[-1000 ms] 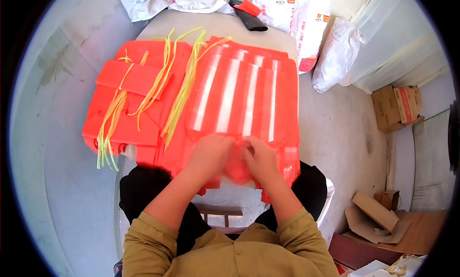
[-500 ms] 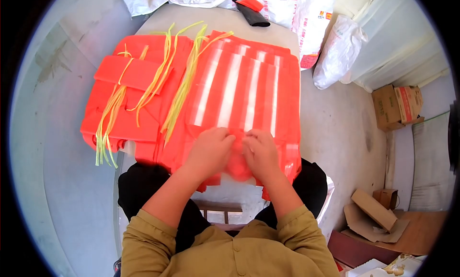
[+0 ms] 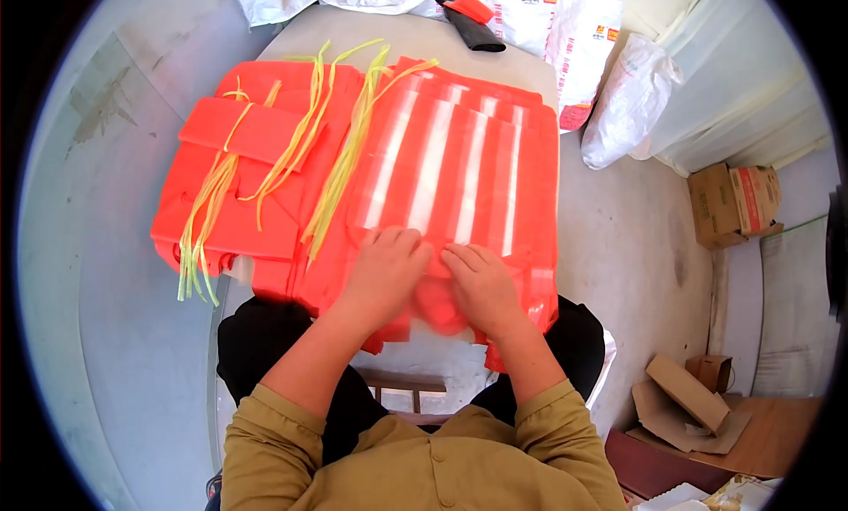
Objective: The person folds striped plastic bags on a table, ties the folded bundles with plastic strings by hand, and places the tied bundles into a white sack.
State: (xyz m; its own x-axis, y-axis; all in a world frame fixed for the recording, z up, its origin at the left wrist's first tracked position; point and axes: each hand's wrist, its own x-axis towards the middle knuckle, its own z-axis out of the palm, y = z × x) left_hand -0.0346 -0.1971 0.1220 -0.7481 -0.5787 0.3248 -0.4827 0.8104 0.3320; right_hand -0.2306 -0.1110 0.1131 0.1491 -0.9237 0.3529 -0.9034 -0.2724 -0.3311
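Note:
A stack of red plastic bags (image 3: 452,166) with pale stripes lies on the table, its lower edge towards me. My left hand (image 3: 389,268) and my right hand (image 3: 480,286) are close together at that near edge, fingers curled on the red plastic. Between them the plastic is bunched and slightly blurred. Yellow-green ties (image 3: 353,144) lie in strands along the stack's left side. Further left sits a folded red bundle (image 3: 234,189) with more yellow ties around and across it.
At the table's (image 3: 397,34) far side are a black roll (image 3: 475,30) with a red piece on it and white printed sacks (image 3: 574,47). A white bag (image 3: 629,100) stands at the right. Cardboard boxes (image 3: 720,202) and an opened carton (image 3: 685,405) are further right.
Both hands stay at the near edge of the red stack. Their fingers now lie flatter on the plastic and the knuckles have turned slightly. The view has shifted a little.

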